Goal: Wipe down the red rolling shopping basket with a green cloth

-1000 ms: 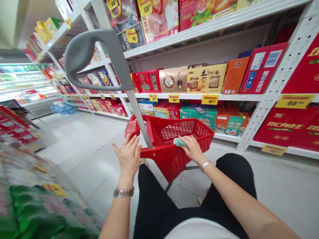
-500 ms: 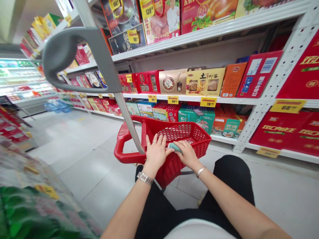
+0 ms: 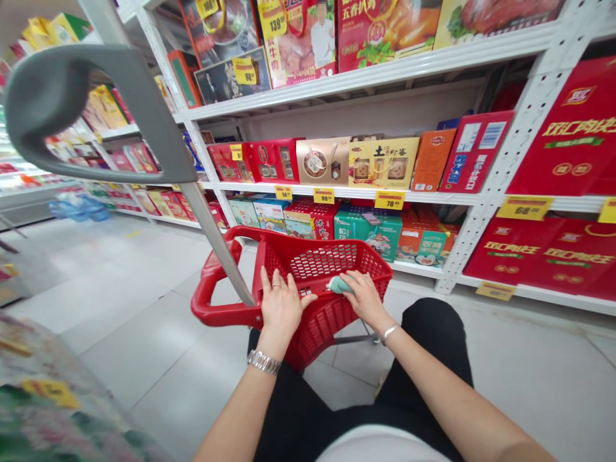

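In front of my knees stands a red plastic shopping basket cart [image 3: 320, 327] with perforated walls. Over its near left edge my left hand [image 3: 280, 305] lies with fingers spread, holding nothing. My right hand [image 3: 364, 295] is closed round a small teal-and-white roll [image 3: 339, 284], soft-looking, just above the basket's near rim. Its exact kind I cannot tell, as my fingers cover part of it. From the cart's left end a metal pole [image 3: 216, 237] rises to a grey looped handle [image 3: 163, 141].
White shelves [image 3: 337, 186] ahead hold boxed goods, such as a gold box [image 3: 384, 163], with yellow price tags [image 3: 389, 200]. Red cartons [image 3: 558, 144] fill the right bay. A blurred display [image 3: 58, 410] borders the lower left. Grey floor tiles [image 3: 129, 321] run along the aisle.
My hands have moved apart, the right one with the teal-and-white roll away from my left thumb. The cart and shelves sit further left in view.
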`<action>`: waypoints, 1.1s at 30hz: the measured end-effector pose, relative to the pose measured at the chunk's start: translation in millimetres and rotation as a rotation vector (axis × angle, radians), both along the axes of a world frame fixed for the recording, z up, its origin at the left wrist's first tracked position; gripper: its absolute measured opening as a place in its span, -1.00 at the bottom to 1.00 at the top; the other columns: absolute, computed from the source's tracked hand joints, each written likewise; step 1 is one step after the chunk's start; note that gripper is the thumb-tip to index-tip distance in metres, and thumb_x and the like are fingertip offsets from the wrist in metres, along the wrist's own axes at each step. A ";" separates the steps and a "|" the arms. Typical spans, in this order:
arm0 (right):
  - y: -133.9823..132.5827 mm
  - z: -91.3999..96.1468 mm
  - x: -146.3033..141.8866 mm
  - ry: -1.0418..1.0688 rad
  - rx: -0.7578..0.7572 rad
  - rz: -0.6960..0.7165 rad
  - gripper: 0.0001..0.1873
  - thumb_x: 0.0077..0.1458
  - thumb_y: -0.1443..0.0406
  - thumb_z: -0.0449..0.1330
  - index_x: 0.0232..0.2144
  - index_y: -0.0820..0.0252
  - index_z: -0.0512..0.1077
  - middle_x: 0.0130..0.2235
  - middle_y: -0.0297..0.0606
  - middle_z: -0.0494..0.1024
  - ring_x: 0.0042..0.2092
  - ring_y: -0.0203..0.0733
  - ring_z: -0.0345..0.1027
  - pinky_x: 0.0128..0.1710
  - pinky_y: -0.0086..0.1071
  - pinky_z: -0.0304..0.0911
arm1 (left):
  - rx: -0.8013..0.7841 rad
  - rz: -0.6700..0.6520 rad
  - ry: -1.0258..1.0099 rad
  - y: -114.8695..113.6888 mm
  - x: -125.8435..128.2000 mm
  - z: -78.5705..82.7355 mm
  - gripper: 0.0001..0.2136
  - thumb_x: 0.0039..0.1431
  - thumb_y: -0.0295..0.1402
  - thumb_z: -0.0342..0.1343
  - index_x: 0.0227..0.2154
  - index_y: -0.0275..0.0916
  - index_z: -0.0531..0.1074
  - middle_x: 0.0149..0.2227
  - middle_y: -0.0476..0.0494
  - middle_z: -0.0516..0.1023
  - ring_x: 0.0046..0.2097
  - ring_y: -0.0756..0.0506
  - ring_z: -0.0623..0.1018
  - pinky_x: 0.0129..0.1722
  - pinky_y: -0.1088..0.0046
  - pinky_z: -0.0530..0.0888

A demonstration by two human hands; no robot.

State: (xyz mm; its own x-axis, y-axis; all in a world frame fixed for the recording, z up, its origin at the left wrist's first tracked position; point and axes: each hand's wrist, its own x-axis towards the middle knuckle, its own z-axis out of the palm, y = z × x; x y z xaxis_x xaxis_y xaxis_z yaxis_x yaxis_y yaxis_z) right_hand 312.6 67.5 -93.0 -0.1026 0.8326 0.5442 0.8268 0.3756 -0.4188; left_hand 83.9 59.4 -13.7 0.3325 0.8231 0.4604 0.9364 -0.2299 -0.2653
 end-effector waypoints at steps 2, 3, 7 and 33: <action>-3.8 5.7 -17.9 0.022 0.025 0.110 -0.54 0.23 0.38 0.14 0.17 0.12 0.40 0.16 -0.04 0.46 0.19 0.03 0.30 0.27 0.14 0.07 | -0.001 0.017 0.032 -3.4 0.7 1.5 -0.34 0.34 0.04 -0.21 0.11 -0.44 0.46 0.00 -0.54 0.59 0.21 -0.41 0.44 0.35 -0.16 -0.13; -6.0 8.9 -28.0 0.026 0.040 0.165 -0.53 0.23 0.38 0.15 0.19 0.11 0.38 0.16 -0.04 0.46 0.19 0.00 0.30 0.29 0.10 0.07 | -0.004 0.029 0.052 -5.8 1.3 3.1 -0.34 0.34 0.04 -0.21 0.12 -0.48 0.45 0.01 -0.57 0.58 0.21 -0.41 0.44 0.35 -0.16 -0.12; -11.0 18.3 -56.3 0.018 0.058 0.267 -0.49 0.25 0.35 0.15 0.24 0.05 0.31 0.17 -0.09 0.44 0.21 -0.06 0.27 0.31 0.03 0.06 | -0.018 0.039 0.087 -14.8 3.9 10.0 -0.32 0.36 0.00 -0.23 0.10 -0.57 0.44 0.01 -0.62 0.57 0.18 -0.40 0.47 0.35 -0.13 -0.09; 45.6 -31.7 128.9 0.014 0.020 -0.104 -0.52 0.12 0.36 0.10 0.10 0.11 0.44 0.07 -0.08 0.48 0.13 -0.03 0.33 0.14 -0.10 0.26 | -0.035 0.032 0.074 -15.7 14.6 4.7 -0.34 0.36 0.00 -0.23 0.05 -0.54 0.48 -0.24 -0.49 0.67 -0.03 -0.34 0.59 0.33 -0.11 0.01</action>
State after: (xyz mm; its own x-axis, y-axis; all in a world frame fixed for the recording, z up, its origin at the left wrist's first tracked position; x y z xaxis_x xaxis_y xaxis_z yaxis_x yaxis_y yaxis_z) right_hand 441.5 113.1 -124.7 -0.0082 0.8276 0.5613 0.8557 0.2962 -0.4243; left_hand 98.5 43.6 -9.0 0.3381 0.8488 0.4065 0.9214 -0.2104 -0.3268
